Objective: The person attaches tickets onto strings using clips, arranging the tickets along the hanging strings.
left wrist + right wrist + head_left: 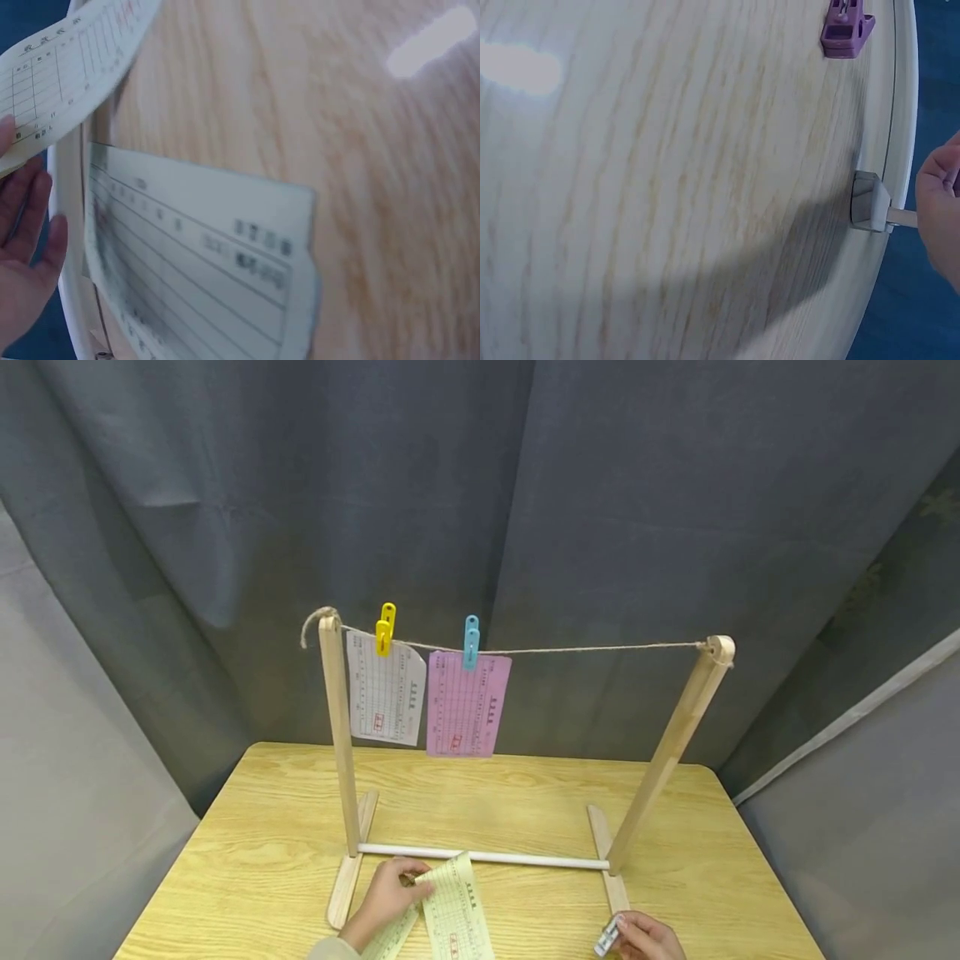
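Pickup stage, I'd say: left hand [384, 893] pinches a pale green printed paper slip [455, 910] off the wooden table [240, 868], right hand [647, 937] pinches a white plastic clothespin [607, 937] at the near edge. Next, lift both toward the twine line [600, 649].

Light wood-grain table [247, 852] with rounded corners and a pale edge band, glare spot on its top in the wrist views. Dark grey curtains [600, 510] hang in folds behind it and wrap both sides, lighter grey panels at far left and right.
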Available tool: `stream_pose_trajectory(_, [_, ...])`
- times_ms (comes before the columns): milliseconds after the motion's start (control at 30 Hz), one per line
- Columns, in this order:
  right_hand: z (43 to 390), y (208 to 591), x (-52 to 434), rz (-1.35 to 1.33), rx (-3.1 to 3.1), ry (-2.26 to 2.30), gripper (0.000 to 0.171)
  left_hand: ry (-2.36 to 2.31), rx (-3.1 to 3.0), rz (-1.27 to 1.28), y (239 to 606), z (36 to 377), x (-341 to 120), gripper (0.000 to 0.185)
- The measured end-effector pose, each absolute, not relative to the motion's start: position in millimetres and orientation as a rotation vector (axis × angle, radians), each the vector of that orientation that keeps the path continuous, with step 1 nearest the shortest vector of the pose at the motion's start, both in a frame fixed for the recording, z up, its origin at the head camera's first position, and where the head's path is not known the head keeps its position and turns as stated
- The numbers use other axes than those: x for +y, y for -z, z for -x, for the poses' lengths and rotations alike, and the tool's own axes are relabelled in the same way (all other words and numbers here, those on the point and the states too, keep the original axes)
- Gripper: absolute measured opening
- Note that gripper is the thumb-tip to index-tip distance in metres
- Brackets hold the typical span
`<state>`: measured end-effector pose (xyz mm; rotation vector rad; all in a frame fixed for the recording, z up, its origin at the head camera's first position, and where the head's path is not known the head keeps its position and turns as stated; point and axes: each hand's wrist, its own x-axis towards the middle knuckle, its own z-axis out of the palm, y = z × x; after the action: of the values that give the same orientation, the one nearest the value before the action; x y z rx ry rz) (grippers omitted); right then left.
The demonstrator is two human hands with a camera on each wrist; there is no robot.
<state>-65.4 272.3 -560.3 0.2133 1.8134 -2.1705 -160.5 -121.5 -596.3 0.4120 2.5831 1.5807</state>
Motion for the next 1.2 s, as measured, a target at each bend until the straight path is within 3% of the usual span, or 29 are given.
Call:
stream_pose_trajectory(100, [68.2,560.4,268.2,-0.311,1.899,2.145,0.018,-1.649,2.536,-0.393,592.2,161.0,-119.5,0.022])
stream_pose_trajectory(467, [78.4,538.4,270.1,-0.155,2.038,2.149,0.031,-1.826,2.419,-0.357,560.7,152.3,-108.7,0.026])
stream_pose_trajectory(567, [81.9,522.2,269.0,-0.019,2.078,2.199,0.026,-1.855,2.413,-0.410,543.6,149.4,-104.2,0.034])
stream_pose_trajectory(800, [88.4,485.1,262.1,0.385,2.088,2.335,0.036,-1.899,2.385,-0.484,496.0,138.5,-94.6,0.054])
stream_pose_trajectory(1200, [109.2,436.9,256.8,0.680,2.097,2.399,0.033,-1.968,2.323,-0.517,473.0,142.7,-82.0,0.037])
